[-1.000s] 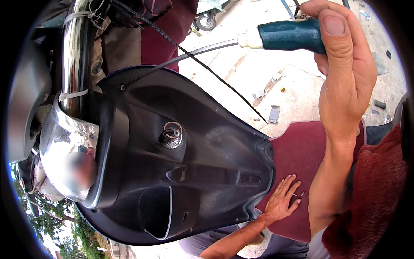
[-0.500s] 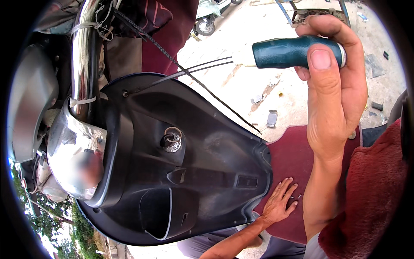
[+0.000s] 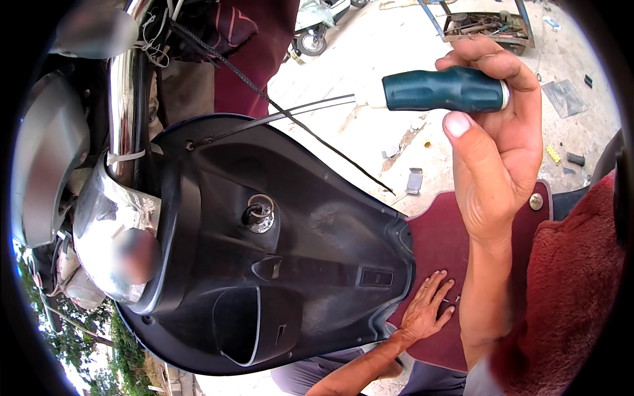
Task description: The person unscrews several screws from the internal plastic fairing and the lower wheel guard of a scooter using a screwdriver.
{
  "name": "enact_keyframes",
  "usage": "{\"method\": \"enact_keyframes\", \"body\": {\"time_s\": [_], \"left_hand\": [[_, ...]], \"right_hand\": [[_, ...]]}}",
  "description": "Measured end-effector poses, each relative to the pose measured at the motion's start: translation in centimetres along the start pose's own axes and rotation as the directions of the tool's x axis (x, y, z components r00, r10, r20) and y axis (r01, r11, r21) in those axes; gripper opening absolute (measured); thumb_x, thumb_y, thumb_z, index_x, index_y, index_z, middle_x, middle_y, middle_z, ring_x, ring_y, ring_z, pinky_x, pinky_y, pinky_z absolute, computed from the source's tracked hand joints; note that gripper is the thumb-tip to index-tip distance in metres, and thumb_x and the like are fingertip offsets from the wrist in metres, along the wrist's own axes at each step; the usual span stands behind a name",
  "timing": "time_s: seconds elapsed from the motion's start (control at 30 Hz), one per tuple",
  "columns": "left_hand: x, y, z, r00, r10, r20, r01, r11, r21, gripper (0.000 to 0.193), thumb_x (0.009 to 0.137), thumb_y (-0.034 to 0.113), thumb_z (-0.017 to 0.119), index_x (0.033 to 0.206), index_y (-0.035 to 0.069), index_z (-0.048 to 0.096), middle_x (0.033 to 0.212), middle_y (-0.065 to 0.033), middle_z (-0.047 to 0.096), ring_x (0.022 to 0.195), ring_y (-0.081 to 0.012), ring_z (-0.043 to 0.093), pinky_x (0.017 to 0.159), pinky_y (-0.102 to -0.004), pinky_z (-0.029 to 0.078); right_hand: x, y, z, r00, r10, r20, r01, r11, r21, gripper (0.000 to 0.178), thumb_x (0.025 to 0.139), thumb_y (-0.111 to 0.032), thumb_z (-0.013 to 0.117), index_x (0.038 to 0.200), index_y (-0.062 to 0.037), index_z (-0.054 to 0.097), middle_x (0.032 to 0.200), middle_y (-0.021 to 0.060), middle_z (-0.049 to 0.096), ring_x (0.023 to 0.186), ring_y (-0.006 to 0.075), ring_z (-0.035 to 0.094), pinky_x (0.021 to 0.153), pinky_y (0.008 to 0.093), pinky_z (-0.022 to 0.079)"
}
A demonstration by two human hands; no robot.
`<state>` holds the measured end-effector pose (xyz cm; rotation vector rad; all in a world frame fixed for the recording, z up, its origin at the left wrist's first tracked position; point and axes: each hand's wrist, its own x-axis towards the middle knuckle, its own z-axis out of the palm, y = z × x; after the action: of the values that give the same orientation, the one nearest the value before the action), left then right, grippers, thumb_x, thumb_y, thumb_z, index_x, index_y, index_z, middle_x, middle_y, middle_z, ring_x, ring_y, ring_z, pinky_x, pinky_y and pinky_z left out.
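My right hand (image 3: 495,152) holds a screwdriver (image 3: 446,90) by its dark green handle, which has a white collar. The fingers curl behind and over the handle, and the thumb sits just below it. Its thin shaft shows as two dark lines and runs left to a small hole in the upper edge of a scooter's black inner front panel (image 3: 317,251). The tip is too small to make out. My left hand (image 3: 426,313) lies flat on a maroon floor mat (image 3: 436,231), fingers stretched out, beside a couple of small screws (image 3: 457,299).
A dark braided cord (image 3: 317,138) hangs across the screwdriver shaft. Chrome handlebar tubing (image 3: 125,99) and a chrome cover (image 3: 112,224) rise at left. An ignition lock with a ring (image 3: 261,214) sits in the panel. A tool tray (image 3: 489,28) stands at the far right.
My right hand has shifted slightly left and down, and its thumb has slid off the handle to below it. The screwdriver handle has dipped slightly. My left hand stays in place.
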<state>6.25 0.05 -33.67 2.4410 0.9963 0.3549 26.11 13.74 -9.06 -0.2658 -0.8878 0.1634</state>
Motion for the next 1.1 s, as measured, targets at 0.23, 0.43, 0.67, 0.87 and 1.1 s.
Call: {"method": "enact_keyframes", "body": {"time_s": [0.23,0.43,0.67,0.87,1.1], "left_hand": [[-0.1,0.2,-0.1,1.000,0.001,-0.027,-0.001,1.000,-0.005,0.063,0.093,0.026,0.064,0.147,0.004,0.043,0.158,-0.0213,0.032,0.148,-0.0390,0.030,0.122,-0.0489,0.025],[0.1,0.0,0.3,1.000,0.023,-0.007,-0.023,1.000,-0.004,0.073,0.084,0.026,0.069,0.146,-0.003,0.041,0.156,-0.0273,0.030,0.147,-0.0438,0.029,0.123,-0.0510,0.024],[-0.8,-0.7,0.7,0.999,-0.018,-0.043,0.017,0.999,-0.035,0.070,0.087,0.030,0.068,0.145,-0.001,0.043,0.155,-0.0246,0.035,0.147,-0.0415,0.031,0.123,-0.0485,0.024],[-1.2,-1.0,1.2,1.000,0.003,-0.018,-0.006,0.992,-0.125,0.063,0.088,0.032,0.066,0.139,-0.002,0.050,0.145,-0.0251,0.049,0.139,-0.0406,0.041,0.118,-0.0468,0.031],[-0.7,-1.1,0.8,0.987,0.054,-0.154,-0.073,0.990,-0.121,0.055,0.096,0.027,0.059,0.142,-0.001,0.048,0.139,-0.0246,0.055,0.129,-0.0373,0.054,0.112,-0.0451,0.037]], "right_hand": [[-1.4,-0.4,-0.2,0.968,0.250,-0.030,-0.251,0.958,-0.138,0.047,0.097,-0.031,0.065,0.131,-0.0021,0.051,0.120,0.0105,0.059,0.098,0.0098,0.055,0.081,0.0202,0.043],[-1.8,0.3,-0.2,0.996,0.086,-0.013,-0.085,0.996,0.026,0.032,0.093,0.000,0.058,0.124,0.0028,0.051,0.127,0.0110,0.050,0.101,0.0104,0.051,0.090,0.0229,0.042],[-7.7,2.5,1.0,0.700,0.704,-0.116,-0.633,0.688,0.355,0.024,0.099,-0.010,0.064,0.118,0.0041,0.061,0.104,0.0095,0.063,0.091,0.0146,0.066,0.083,0.0312,0.057],[-12.7,4.0,2.1,0.340,0.940,-0.017,-0.685,0.260,0.680,0.019,0.097,-0.011,0.066,0.111,0.0006,0.061,0.103,0.0095,0.065,0.095,0.0185,0.066,0.085,0.0335,0.059],[-17.9,1.0,0.3,0.178,0.976,0.123,-0.633,0.018,0.774,0.033,0.095,-0.026,0.072,0.113,-0.0014,0.062,0.104,0.0098,0.069,0.094,0.0199,0.067,0.082,0.0287,0.058]]}}
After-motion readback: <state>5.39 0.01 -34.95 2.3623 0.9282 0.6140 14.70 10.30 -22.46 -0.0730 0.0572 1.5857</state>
